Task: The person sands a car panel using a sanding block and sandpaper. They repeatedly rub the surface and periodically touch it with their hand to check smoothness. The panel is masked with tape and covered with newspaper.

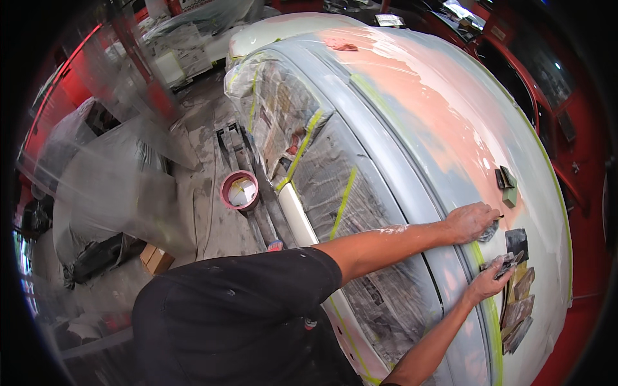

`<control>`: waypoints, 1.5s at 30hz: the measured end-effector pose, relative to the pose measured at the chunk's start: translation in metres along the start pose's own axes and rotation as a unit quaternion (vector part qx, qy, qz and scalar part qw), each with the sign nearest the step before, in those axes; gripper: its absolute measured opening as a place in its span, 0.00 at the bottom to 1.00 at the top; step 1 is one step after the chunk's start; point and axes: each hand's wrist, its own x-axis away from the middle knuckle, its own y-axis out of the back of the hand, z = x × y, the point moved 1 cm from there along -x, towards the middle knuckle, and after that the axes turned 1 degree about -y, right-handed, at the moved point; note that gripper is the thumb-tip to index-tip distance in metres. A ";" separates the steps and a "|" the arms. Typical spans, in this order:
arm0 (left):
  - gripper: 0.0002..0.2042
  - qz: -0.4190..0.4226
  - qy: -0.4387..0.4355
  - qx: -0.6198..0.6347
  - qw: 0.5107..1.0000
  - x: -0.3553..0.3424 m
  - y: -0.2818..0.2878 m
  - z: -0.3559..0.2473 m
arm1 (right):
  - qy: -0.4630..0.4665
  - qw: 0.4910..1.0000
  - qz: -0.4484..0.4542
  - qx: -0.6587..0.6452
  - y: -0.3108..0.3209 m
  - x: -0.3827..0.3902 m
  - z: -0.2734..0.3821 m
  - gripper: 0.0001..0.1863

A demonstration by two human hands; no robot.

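On the roof of a car body, my left hand (473,223) is closed with its fingers bent down. A dark grey rounded piece (488,232) shows under its edge; I cannot tell whether the hand grips it. Just nearer, my right hand (487,283) pinches a dark, dusty sheet, seemingly sandpaper (502,264). Beside that hand lies a row of worn brown and grey sandpaper pieces (517,311), with a black square sheet (516,244) at its far end. Past my left hand sits a green sanding block (509,192) with a dark sheet (501,177) against it.
The roof (438,122) has pink and grey patches, with a reddish lump (340,44) farther off. Plastic film (335,177) and yellow-green tape (345,201) cover the side windows. On the left are a red bucket (239,190) and a plastic-covered shape (116,193).
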 end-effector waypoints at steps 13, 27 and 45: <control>0.13 -0.240 0.102 0.172 0.950 -0.010 0.047 0.029 | 0.037 0.997 -0.030 0.056 0.003 -0.004 -0.005 0.29; 0.20 -0.070 -0.056 -0.126 0.988 0.060 0.113 0.045 | 0.062 0.997 -0.042 0.022 -0.003 -0.002 0.005 0.26; 0.37 -0.035 0.133 -0.370 0.919 0.108 0.263 0.195 | 0.008 1.000 0.000 -0.030 -0.007 0.001 0.021 0.26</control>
